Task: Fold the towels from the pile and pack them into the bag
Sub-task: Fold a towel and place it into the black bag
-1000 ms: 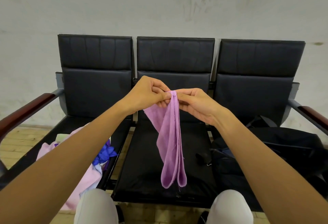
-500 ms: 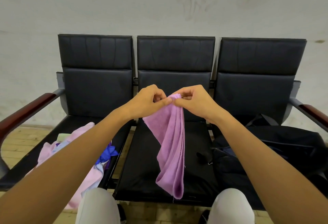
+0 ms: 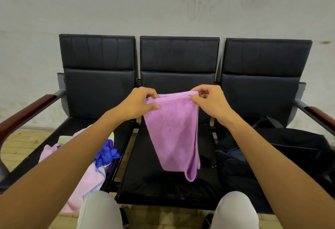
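Note:
A purple towel (image 3: 174, 134) hangs folded in the air above the middle seat. My left hand (image 3: 139, 104) pinches its top left corner and my right hand (image 3: 210, 101) pinches its top right corner, so the top edge is stretched between them. On the left seat lies the pile of towels (image 3: 87, 172), pink, pale green and blue, partly hidden by my left forearm. A black bag (image 3: 268, 158) sits on the right seat with its zip open.
A row of three black seats (image 3: 179, 56) stands against a pale wall. Wooden armrests (image 3: 27, 109) flank both ends. My knees in light trousers (image 3: 97, 210) show at the bottom edge. The floor is light wood.
My hands were close together holding the towel bunched into a narrow strip. They have moved apart, spreading the top edge wide, and the towel now hangs as a flat panel.

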`<action>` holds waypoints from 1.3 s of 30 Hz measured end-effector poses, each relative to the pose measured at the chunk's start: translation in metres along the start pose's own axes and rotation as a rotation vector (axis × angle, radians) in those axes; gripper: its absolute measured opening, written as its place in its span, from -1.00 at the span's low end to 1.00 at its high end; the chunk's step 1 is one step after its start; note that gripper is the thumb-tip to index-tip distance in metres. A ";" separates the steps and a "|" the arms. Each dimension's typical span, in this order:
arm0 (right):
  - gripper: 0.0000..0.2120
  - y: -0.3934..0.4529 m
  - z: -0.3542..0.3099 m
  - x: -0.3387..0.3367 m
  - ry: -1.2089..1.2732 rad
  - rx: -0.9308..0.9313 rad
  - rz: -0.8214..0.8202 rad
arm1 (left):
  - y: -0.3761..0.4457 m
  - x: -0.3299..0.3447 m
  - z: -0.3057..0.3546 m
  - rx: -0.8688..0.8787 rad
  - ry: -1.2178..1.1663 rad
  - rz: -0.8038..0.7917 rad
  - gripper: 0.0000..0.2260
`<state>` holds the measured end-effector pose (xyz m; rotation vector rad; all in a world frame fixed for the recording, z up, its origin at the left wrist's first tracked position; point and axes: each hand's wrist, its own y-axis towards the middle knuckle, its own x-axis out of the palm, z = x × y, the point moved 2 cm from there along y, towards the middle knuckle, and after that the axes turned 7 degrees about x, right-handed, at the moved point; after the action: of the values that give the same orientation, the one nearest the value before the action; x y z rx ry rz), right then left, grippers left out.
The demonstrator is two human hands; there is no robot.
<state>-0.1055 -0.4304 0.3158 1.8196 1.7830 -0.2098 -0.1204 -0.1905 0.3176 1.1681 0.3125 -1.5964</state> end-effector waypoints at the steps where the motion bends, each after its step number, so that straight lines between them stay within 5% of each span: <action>1: -0.85 0.000 0.003 -0.001 0.001 0.014 0.016 | 0.001 -0.003 0.000 0.008 -0.025 0.031 -0.88; 5: -0.86 0.000 0.006 -0.002 -0.053 0.014 0.040 | 0.003 -0.008 0.000 0.005 -0.111 0.078 -0.73; 9: -0.87 -0.001 0.002 -0.001 -0.036 0.007 0.056 | -0.001 -0.012 -0.002 -0.065 -0.138 0.032 -0.78; 14: -0.88 -0.005 -0.009 -0.003 0.486 0.318 -0.070 | -0.011 -0.011 0.006 -0.140 -0.790 0.005 -0.54; 18: -0.80 -0.009 -0.015 0.005 0.692 0.452 -0.145 | -0.008 -0.001 0.025 -0.247 -1.210 0.092 -0.87; 22: -0.42 -0.023 0.001 0.016 0.678 0.426 -0.391 | -0.004 -0.003 0.034 -0.345 -1.375 0.182 -0.81; 28: -0.37 -0.058 0.031 0.038 0.619 0.423 -0.717 | -0.001 -0.011 0.032 -0.433 -1.347 0.254 -0.67; 36: -0.71 -0.050 0.019 0.030 0.701 0.429 -0.537 | -0.010 -0.013 0.011 -0.627 -1.433 0.318 -0.71; 39: -0.57 -0.049 0.017 0.030 0.679 0.466 -0.446 | -0.016 -0.003 0.012 -0.598 -1.491 0.312 -0.69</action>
<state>-0.1447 -0.4154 0.2731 1.9069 2.8128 -0.2028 -0.1407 -0.1908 0.3197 -0.5305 -0.3544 -1.5161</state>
